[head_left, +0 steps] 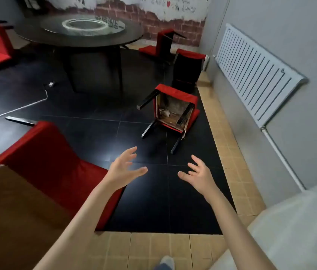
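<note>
I held both hands out ahead of me with nothing in them. My left hand (pixel 123 168) and my right hand (pixel 199 176) had the fingers spread and slack, palms half turned toward each other. I judge I kept them that far apart because the thing I was going for was wide and wanted a hand on each side.

That thing was the tipped chair (pixel 173 110). It lay on the black floor (pixel 153 201), out from the radiator (pixel 251 75) toward the middle of the room, just inside the tan tiles that ran below the radiator. Its seat underside faced me, with bare board and ragged lining showing inside the red cover. Its black legs (pixel 147 101) stuck out toward me and away from the radiator. My hands were well short of it and touched nothing.

With the chair lying that way, the legs looked like the handiest grips for righting it. I thought the torn lining might catch my fingers if I took the seat frame instead.

A dark-backed chair (pixel 186 73) stood near the radiator's far end, and another red chair (pixel 161 43) lay toppled beyond it. On the side away from the radiator, a red-covered chair (pixel 46 162) sat just beside my left forearm.
</note>
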The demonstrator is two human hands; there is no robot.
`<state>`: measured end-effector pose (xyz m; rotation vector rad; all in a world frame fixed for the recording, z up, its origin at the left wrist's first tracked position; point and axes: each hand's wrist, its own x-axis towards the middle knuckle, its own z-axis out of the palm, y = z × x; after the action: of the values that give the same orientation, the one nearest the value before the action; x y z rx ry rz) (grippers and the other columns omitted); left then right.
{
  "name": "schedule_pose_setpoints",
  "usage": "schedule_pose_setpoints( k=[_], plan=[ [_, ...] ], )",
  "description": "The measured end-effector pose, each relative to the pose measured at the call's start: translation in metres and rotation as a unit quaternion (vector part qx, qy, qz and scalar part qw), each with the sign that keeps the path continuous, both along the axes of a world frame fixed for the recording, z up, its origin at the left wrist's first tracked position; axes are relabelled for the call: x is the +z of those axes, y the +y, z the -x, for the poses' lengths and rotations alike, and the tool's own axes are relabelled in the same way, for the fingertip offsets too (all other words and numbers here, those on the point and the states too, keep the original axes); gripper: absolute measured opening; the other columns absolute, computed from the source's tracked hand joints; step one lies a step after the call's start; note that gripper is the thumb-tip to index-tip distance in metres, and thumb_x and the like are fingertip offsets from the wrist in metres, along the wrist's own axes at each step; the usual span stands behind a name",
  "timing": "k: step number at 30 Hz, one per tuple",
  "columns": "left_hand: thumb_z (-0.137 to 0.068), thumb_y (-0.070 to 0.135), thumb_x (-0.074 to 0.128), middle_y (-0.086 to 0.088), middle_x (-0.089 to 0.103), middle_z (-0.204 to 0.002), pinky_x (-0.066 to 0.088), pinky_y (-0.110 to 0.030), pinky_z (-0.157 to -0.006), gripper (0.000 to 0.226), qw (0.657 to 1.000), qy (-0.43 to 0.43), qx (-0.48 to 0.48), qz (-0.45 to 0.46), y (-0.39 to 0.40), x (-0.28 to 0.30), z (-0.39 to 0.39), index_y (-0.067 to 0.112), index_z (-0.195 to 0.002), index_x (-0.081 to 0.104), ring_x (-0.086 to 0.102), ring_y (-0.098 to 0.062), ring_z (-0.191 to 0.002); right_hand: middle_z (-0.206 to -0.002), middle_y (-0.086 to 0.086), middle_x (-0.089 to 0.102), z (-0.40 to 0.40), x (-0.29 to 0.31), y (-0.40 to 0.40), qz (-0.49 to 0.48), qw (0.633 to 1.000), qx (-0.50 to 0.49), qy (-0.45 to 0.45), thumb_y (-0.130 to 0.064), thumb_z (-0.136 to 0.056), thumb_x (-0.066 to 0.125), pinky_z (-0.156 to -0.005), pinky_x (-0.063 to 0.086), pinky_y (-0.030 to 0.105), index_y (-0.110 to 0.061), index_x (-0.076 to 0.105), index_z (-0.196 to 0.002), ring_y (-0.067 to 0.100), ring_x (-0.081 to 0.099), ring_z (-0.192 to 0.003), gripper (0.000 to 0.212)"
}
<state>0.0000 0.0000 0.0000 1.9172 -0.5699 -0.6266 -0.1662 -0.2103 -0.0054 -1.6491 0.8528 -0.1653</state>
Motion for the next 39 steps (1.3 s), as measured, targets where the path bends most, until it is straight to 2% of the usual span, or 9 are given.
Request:
schedule_pose_setpoints(
  k=[5,8,14,20,24,29,33,36,39],
  plan=[
    [-0.076,0.031,0.081,0.002,0.052,-0.134,0.047,-0.033,-0.095,0.079,0.999,0.016,0.028,-0.008,-0.042,-0.013,-0.027,0.035,-0.143,0.039,0.051,-0.019,-0.120,-0.150,0.006,0.041,-0.035,-0.007,-0.048,-0.002,1.000,0.007,0.001,-0.028,-0.075,0.082,-0.086,0.040,0.026,-0.028,0.027,-0.151,0.026,0.044,-0.133,0.093],
    [-0.076,0.031,0.081,0.007,0.052,-0.130,0.047,-0.031,-0.093,0.076,0.998,0.032,0.054,-0.008,-0.072,-0.020,-0.046,0.037,-0.141,0.040,0.052,-0.017,-0.118,-0.151,0.007,0.040,-0.062,-0.010,-0.084,-0.007,1.000,0.026,-0.005,-0.027,-0.076,0.081,-0.089,0.041,0.028,-0.027,0.027,-0.151,0.027,0.045,-0.133,0.092],
    [-0.077,0.028,0.081,0.004,0.052,-0.131,0.047,-0.033,-0.094,0.075,0.991,0.039,0.126,-0.010,-0.126,-0.028,-0.087,0.033,-0.141,0.042,0.053,-0.019,-0.117,-0.151,0.009,0.040,-0.137,-0.013,-0.146,-0.014,0.996,0.090,-0.006,-0.023,-0.079,0.080,-0.092,0.041,0.030,-0.025,0.027,-0.151,0.027,0.044,-0.132,0.090],
    [-0.078,0.029,0.081,0.004,0.054,-0.127,0.044,-0.027,-0.088,0.074,0.985,0.029,0.170,-0.021,-0.159,-0.031,-0.143,0.032,-0.141,0.042,0.054,-0.017,-0.113,-0.151,0.009,0.040,-0.208,-0.010,-0.192,-0.017,0.991,0.132,-0.004,-0.022,-0.079,0.079,-0.095,0.042,0.032,-0.025,0.028,-0.151,0.027,0.044,-0.133,0.089],
    [-0.078,0.029,0.080,0.005,0.054,-0.126,0.047,-0.022,-0.073,0.072,0.988,0.031,0.152,-0.014,-0.205,-0.032,-0.185,0.033,-0.140,0.043,0.055,-0.018,-0.112,-0.151,0.010,0.040,-0.241,-0.007,-0.230,-0.014,0.994,0.109,-0.008,-0.022,-0.079,0.079,-0.094,0.043,0.031,-0.024,0.028,-0.151,0.028,0.044,-0.133,0.088],
    [-0.076,0.034,0.081,0.007,0.056,-0.128,0.050,-0.038,-0.094,0.073,0.994,0.026,0.105,-0.013,-0.287,-0.026,-0.229,0.037,-0.139,0.043,0.056,-0.016,-0.113,-0.150,0.009,0.040,-0.264,-0.003,-0.295,-0.009,0.998,0.063,-0.011,-0.022,-0.079,0.080,-0.091,0.041,0.029,-0.024,0.028,-0.151,0.027,0.045,-0.132,0.089],
    [-0.077,0.035,0.080,0.007,0.054,-0.130,0.049,-0.032,-0.089,0.074,0.998,0.023,0.066,-0.006,-0.363,-0.021,-0.250,0.040,-0.139,0.041,0.054,-0.016,-0.117,-0.150,0.009,0.042,-0.275,-0.002,-0.362,-0.004,0.999,0.030,-0.008,-0.022,-0.078,0.081,-0.091,0.041,0.028,-0.024,0.029,-0.151,0.027,0.046,-0.131,0.090],
    [-0.077,0.036,0.080,0.010,0.053,-0.131,0.049,-0.023,-0.076,0.074,0.998,0.022,0.051,-0.005,-0.425,-0.022,-0.260,0.041,-0.140,0.040,0.054,-0.015,-0.117,-0.149,0.009,0.042,-0.280,-0.003,-0.422,0.000,1.000,0.018,-0.004,-0.022,-0.077,0.081,-0.089,0.042,0.027,-0.024,0.029,-0.151,0.025,0.047,-0.130,0.090],
    [-0.077,0.035,0.080,0.008,0.054,-0.133,0.052,-0.035,-0.089,0.075,0.999,0.016,0.051,-0.001,-0.493,-0.026,-0.265,0.040,-0.140,0.041,0.054,-0.015,-0.116,-0.149,0.007,0.043,-0.284,-0.006,-0.489,0.009,1.000,0.018,0.003,-0.025,-0.077,0.082,-0.084,0.043,0.024,-0.026,0.028,-0.151,0.024,0.048,-0.129,0.091]
  ],
)
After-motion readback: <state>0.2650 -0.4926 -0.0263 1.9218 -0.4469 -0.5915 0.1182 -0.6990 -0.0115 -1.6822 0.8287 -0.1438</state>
